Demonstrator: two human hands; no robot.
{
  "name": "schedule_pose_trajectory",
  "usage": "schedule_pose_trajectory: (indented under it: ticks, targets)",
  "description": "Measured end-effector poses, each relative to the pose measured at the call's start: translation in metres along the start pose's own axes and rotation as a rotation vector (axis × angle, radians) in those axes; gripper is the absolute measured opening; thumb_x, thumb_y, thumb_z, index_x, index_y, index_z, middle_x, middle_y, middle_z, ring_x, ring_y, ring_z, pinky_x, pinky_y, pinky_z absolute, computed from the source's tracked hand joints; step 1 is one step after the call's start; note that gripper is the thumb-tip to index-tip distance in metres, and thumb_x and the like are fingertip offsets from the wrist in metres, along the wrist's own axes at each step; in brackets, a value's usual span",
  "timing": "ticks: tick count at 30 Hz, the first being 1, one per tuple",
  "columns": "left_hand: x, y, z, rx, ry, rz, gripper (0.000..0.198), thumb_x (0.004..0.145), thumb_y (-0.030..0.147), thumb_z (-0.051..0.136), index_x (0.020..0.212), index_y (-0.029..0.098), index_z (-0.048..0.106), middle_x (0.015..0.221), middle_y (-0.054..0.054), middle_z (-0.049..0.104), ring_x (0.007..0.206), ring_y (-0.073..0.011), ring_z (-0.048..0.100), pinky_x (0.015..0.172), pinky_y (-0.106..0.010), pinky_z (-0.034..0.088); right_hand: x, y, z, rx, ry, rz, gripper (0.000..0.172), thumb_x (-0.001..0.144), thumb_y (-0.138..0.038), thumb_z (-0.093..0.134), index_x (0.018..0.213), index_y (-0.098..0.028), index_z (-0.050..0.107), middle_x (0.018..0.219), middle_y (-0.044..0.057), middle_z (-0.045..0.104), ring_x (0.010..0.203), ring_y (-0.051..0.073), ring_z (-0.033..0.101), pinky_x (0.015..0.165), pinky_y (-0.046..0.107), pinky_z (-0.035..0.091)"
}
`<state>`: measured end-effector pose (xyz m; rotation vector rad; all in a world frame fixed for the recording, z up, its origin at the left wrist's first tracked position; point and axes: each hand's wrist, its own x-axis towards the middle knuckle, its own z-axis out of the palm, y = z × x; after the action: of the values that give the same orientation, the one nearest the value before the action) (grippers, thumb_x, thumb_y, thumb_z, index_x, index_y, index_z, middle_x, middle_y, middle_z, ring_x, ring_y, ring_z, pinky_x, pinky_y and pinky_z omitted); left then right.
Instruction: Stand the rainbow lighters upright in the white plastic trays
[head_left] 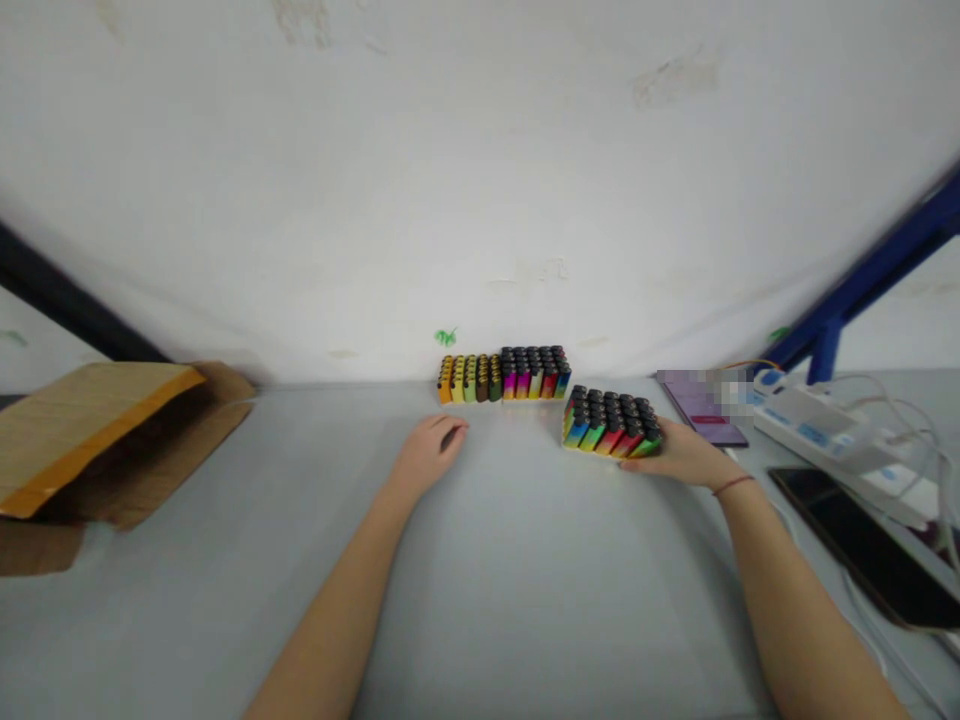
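My right hand grips the right end of a tray of lighters. Its lighters have black tops and multicoloured bodies, and the tray is slightly tilted or turned at an angle. Part of my fingers is hidden behind and under it. My left hand is at the table, fingers curled in; a dark spot shows between them, and I cannot make out whether it is an object or shadow. Just beyond it stands a block of yellow and brown lighters. Touching that block on the right is another block of multicoloured, black-topped lighters.
An open cardboard box lies on the grey table at left. To the right are a lit phone or tablet, a white power strip with cables, and a dark phone. A white wall rises behind.
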<state>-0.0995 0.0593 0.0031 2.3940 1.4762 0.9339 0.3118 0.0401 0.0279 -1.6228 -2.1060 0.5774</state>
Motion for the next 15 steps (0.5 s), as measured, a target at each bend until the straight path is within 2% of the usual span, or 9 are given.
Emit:
schedule_pose_trajectory:
  ticks: [3,7,10,15]
  targets:
    - [0.0,-0.001,0.001,0.028,-0.018,0.038,0.026,0.094,0.028,0.047,0.092,0.018,0.071,0.092,-0.008,0.074,0.091,-0.021,0.066,0.09,-0.039,0.053,0.0,0.007,-0.004,0.02,-0.01,0.114,0.053,0.065,-0.044,0.079,0.109,-0.017,0.067,0.101,0.008,0.076,0.091,0.03,0.071,0.082,0.04,0.058]
    - [0.001,-0.001,0.002,0.033,-0.033,0.054,0.025,0.093,0.027,0.048,0.092,0.018,0.071,0.092,-0.008,0.074,0.09,-0.0213,0.066,0.089,-0.039,0.053,0.005,0.013,0.001,-0.057,0.121,0.168,0.045,0.067,-0.042,0.077,0.102,-0.016,0.066,0.095,0.011,0.076,0.083,0.029,0.071,0.073,0.037,0.057]
    - [0.001,-0.002,0.003,0.027,-0.037,0.046,0.024,0.092,0.026,0.048,0.091,0.018,0.071,0.092,-0.008,0.074,0.09,-0.0211,0.066,0.09,-0.039,0.052,0.01,0.013,0.009,-0.147,0.195,0.168,0.032,0.072,-0.04,0.072,0.094,-0.018,0.065,0.086,0.01,0.074,0.075,0.027,0.07,0.066,0.034,0.054]
    - [0.001,-0.003,0.005,0.032,-0.045,0.034,0.025,0.092,0.027,0.048,0.091,0.019,0.072,0.092,-0.007,0.074,0.09,-0.0213,0.065,0.09,-0.039,0.051,0.019,0.01,0.022,-0.215,0.335,0.24,0.023,0.077,-0.04,0.066,0.088,-0.019,0.065,0.077,0.009,0.073,0.073,0.027,0.07,0.065,0.034,0.051]
